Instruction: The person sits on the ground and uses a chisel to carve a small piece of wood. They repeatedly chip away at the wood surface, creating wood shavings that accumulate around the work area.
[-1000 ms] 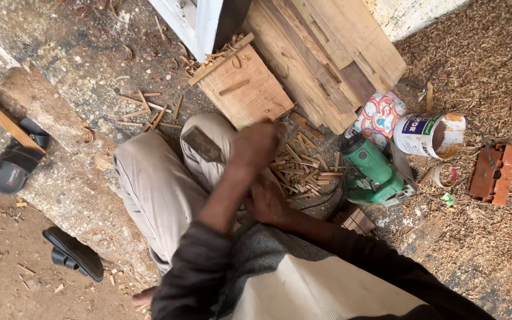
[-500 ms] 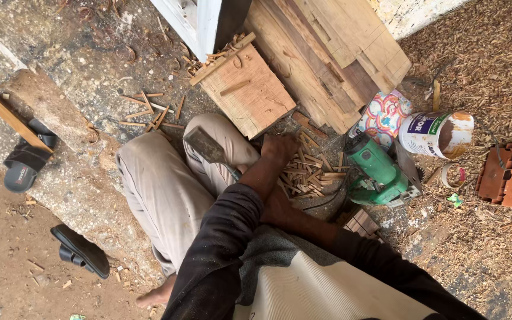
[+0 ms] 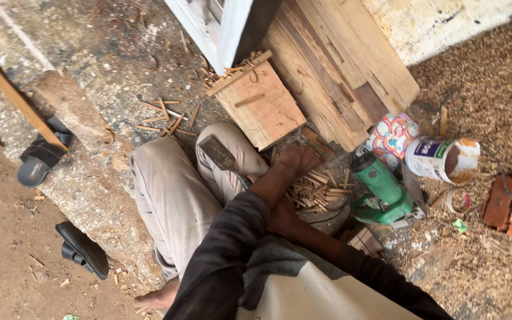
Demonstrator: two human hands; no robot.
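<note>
Head view: the left hand (image 3: pixel 296 160) reaches down into a pile of short thin wooden sticks (image 3: pixel 318 191), fingers curled among them; what it grasps cannot be told. The right hand (image 3: pixel 281 216) is mostly hidden under the left forearm. One wide-bladed chisel (image 3: pixel 221 159) lies across the knee. One green power tool (image 3: pixel 380 191), two black sandals (image 3: pixel 81 249).

Two hands: left hand (image 3: pixel 298 160) down on the heap of wooden sticks (image 3: pixel 318 192), right hand (image 3: pixel 280 216) mostly hidden beneath the left forearm. One chisel (image 3: pixel 220 157) across the knee. One green power tool (image 3: pixel 381 191). One white tin (image 3: pixel 442 159). One patterned ball (image 3: pixel 391 136). One tape roll (image 3: pixel 458 200). Two bricks (image 3: pixel 509 201) side by side. Two black sandals (image 3: pixel 41 157), well apart. Sticks too many and too overlapped to count.
</note>
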